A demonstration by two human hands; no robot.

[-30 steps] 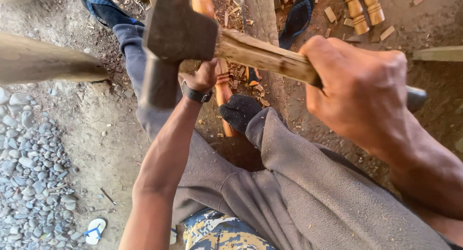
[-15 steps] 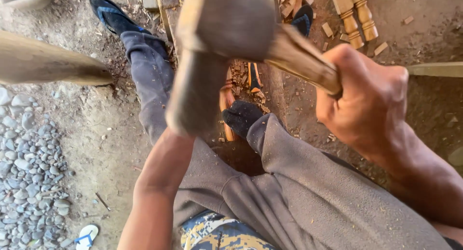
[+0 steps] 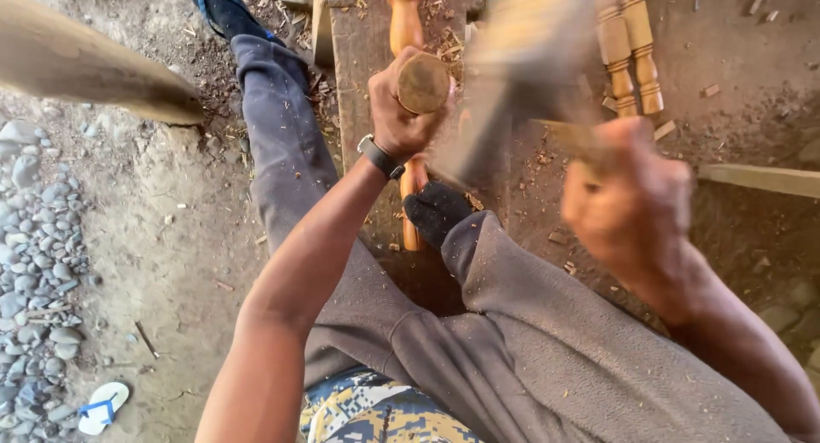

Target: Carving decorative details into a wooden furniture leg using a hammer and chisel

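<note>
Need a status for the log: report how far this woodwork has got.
Done: two turned spindles lie finished-looking on the ground. In hand: the left hand grips a round-ended wooden tool on an orange spindle over the plank; the right hand swings a blurred hammer. Left: cannot tell; the cut itself is hidden.

— What was the ground like?
— Bare packed dirt floor (image 3: 196,238), scattered with wood chips (image 3: 547,165) and shavings. Grey river pebbles (image 3: 34,264) lay in a band along the left edge.
— Anything else lying about?
— A white-and-blue sandal (image 3: 102,406) sat by the pebbles, a thick pale wooden pole (image 3: 85,67) crossed the upper left, and a flat wooden slat (image 3: 760,180) lay at right. Daylight was soft and even.
</note>
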